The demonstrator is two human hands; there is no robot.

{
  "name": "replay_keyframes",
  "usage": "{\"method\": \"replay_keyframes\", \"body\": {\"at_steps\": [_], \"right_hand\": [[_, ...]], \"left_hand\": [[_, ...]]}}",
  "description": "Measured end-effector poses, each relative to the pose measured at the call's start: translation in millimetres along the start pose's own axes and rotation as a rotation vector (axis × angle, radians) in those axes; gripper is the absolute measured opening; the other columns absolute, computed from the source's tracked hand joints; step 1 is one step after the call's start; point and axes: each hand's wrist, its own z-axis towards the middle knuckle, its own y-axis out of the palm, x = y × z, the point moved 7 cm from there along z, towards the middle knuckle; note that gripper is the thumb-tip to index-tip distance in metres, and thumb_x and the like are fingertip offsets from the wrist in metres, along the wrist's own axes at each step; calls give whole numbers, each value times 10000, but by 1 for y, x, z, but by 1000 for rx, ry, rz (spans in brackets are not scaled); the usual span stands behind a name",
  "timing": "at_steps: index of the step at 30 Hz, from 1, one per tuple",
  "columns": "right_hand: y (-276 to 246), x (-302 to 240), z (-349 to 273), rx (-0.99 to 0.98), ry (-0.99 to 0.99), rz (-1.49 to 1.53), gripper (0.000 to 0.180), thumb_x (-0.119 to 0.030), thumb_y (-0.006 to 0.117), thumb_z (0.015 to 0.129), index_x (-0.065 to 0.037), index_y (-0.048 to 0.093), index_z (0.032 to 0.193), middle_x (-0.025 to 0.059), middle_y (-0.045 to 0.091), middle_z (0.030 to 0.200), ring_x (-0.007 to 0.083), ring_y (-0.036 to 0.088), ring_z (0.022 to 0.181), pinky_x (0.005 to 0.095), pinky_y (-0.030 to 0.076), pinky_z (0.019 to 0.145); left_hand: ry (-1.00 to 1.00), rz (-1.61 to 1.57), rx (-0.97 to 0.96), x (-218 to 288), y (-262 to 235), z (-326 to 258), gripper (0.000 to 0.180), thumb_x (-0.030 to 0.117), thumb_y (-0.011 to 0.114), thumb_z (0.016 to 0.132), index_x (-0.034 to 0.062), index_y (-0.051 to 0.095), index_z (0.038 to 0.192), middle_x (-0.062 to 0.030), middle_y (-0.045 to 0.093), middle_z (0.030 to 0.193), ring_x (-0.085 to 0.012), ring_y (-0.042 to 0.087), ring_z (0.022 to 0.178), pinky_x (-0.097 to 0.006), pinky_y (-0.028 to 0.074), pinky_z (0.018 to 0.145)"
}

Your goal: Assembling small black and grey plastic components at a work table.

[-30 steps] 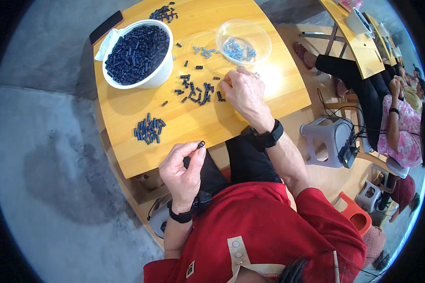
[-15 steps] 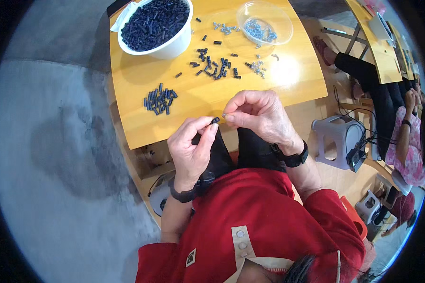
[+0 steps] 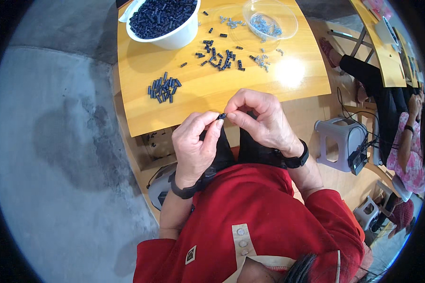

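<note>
Just below the surface (image 3: pixel 212 101) edge, left hand (image 3: pixel 196 146) and right hand (image 3: pixel 264 120) pinch one tiny dark plug (image 3: pixel 221 115) between fingertips; likely light, stiff, easily dropped, best gripped by its ends.

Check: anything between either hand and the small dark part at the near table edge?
Nothing visible. The left hand and right hand both pinch the small dark part at their fingertips, above the wooden table's near edge.
</note>
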Motion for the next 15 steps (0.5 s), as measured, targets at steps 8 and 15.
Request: {"method": "replay_keyframes", "body": {"at_steps": [8,15], "right_hand": [[1,-14,-2,-98,-200,-223,102,-5,704,794,-16,636,870,101,655,760,231,666,712,310,519,648],[22,57,-8,-457,449,687,161,-78,757,845,-31,626,925,21,663,746,71,630,644,203,514,590]], "left_hand": [[155,141,-107,7,1,-1,96,-25,711,783,3,671,865,-90,624,726,-194,597,628,-292,463,584],[101,-76,-209,-6,11,-9,105,-33,699,791,6,688,888,-84,644,749,-194,621,659,-293,478,613]]}}
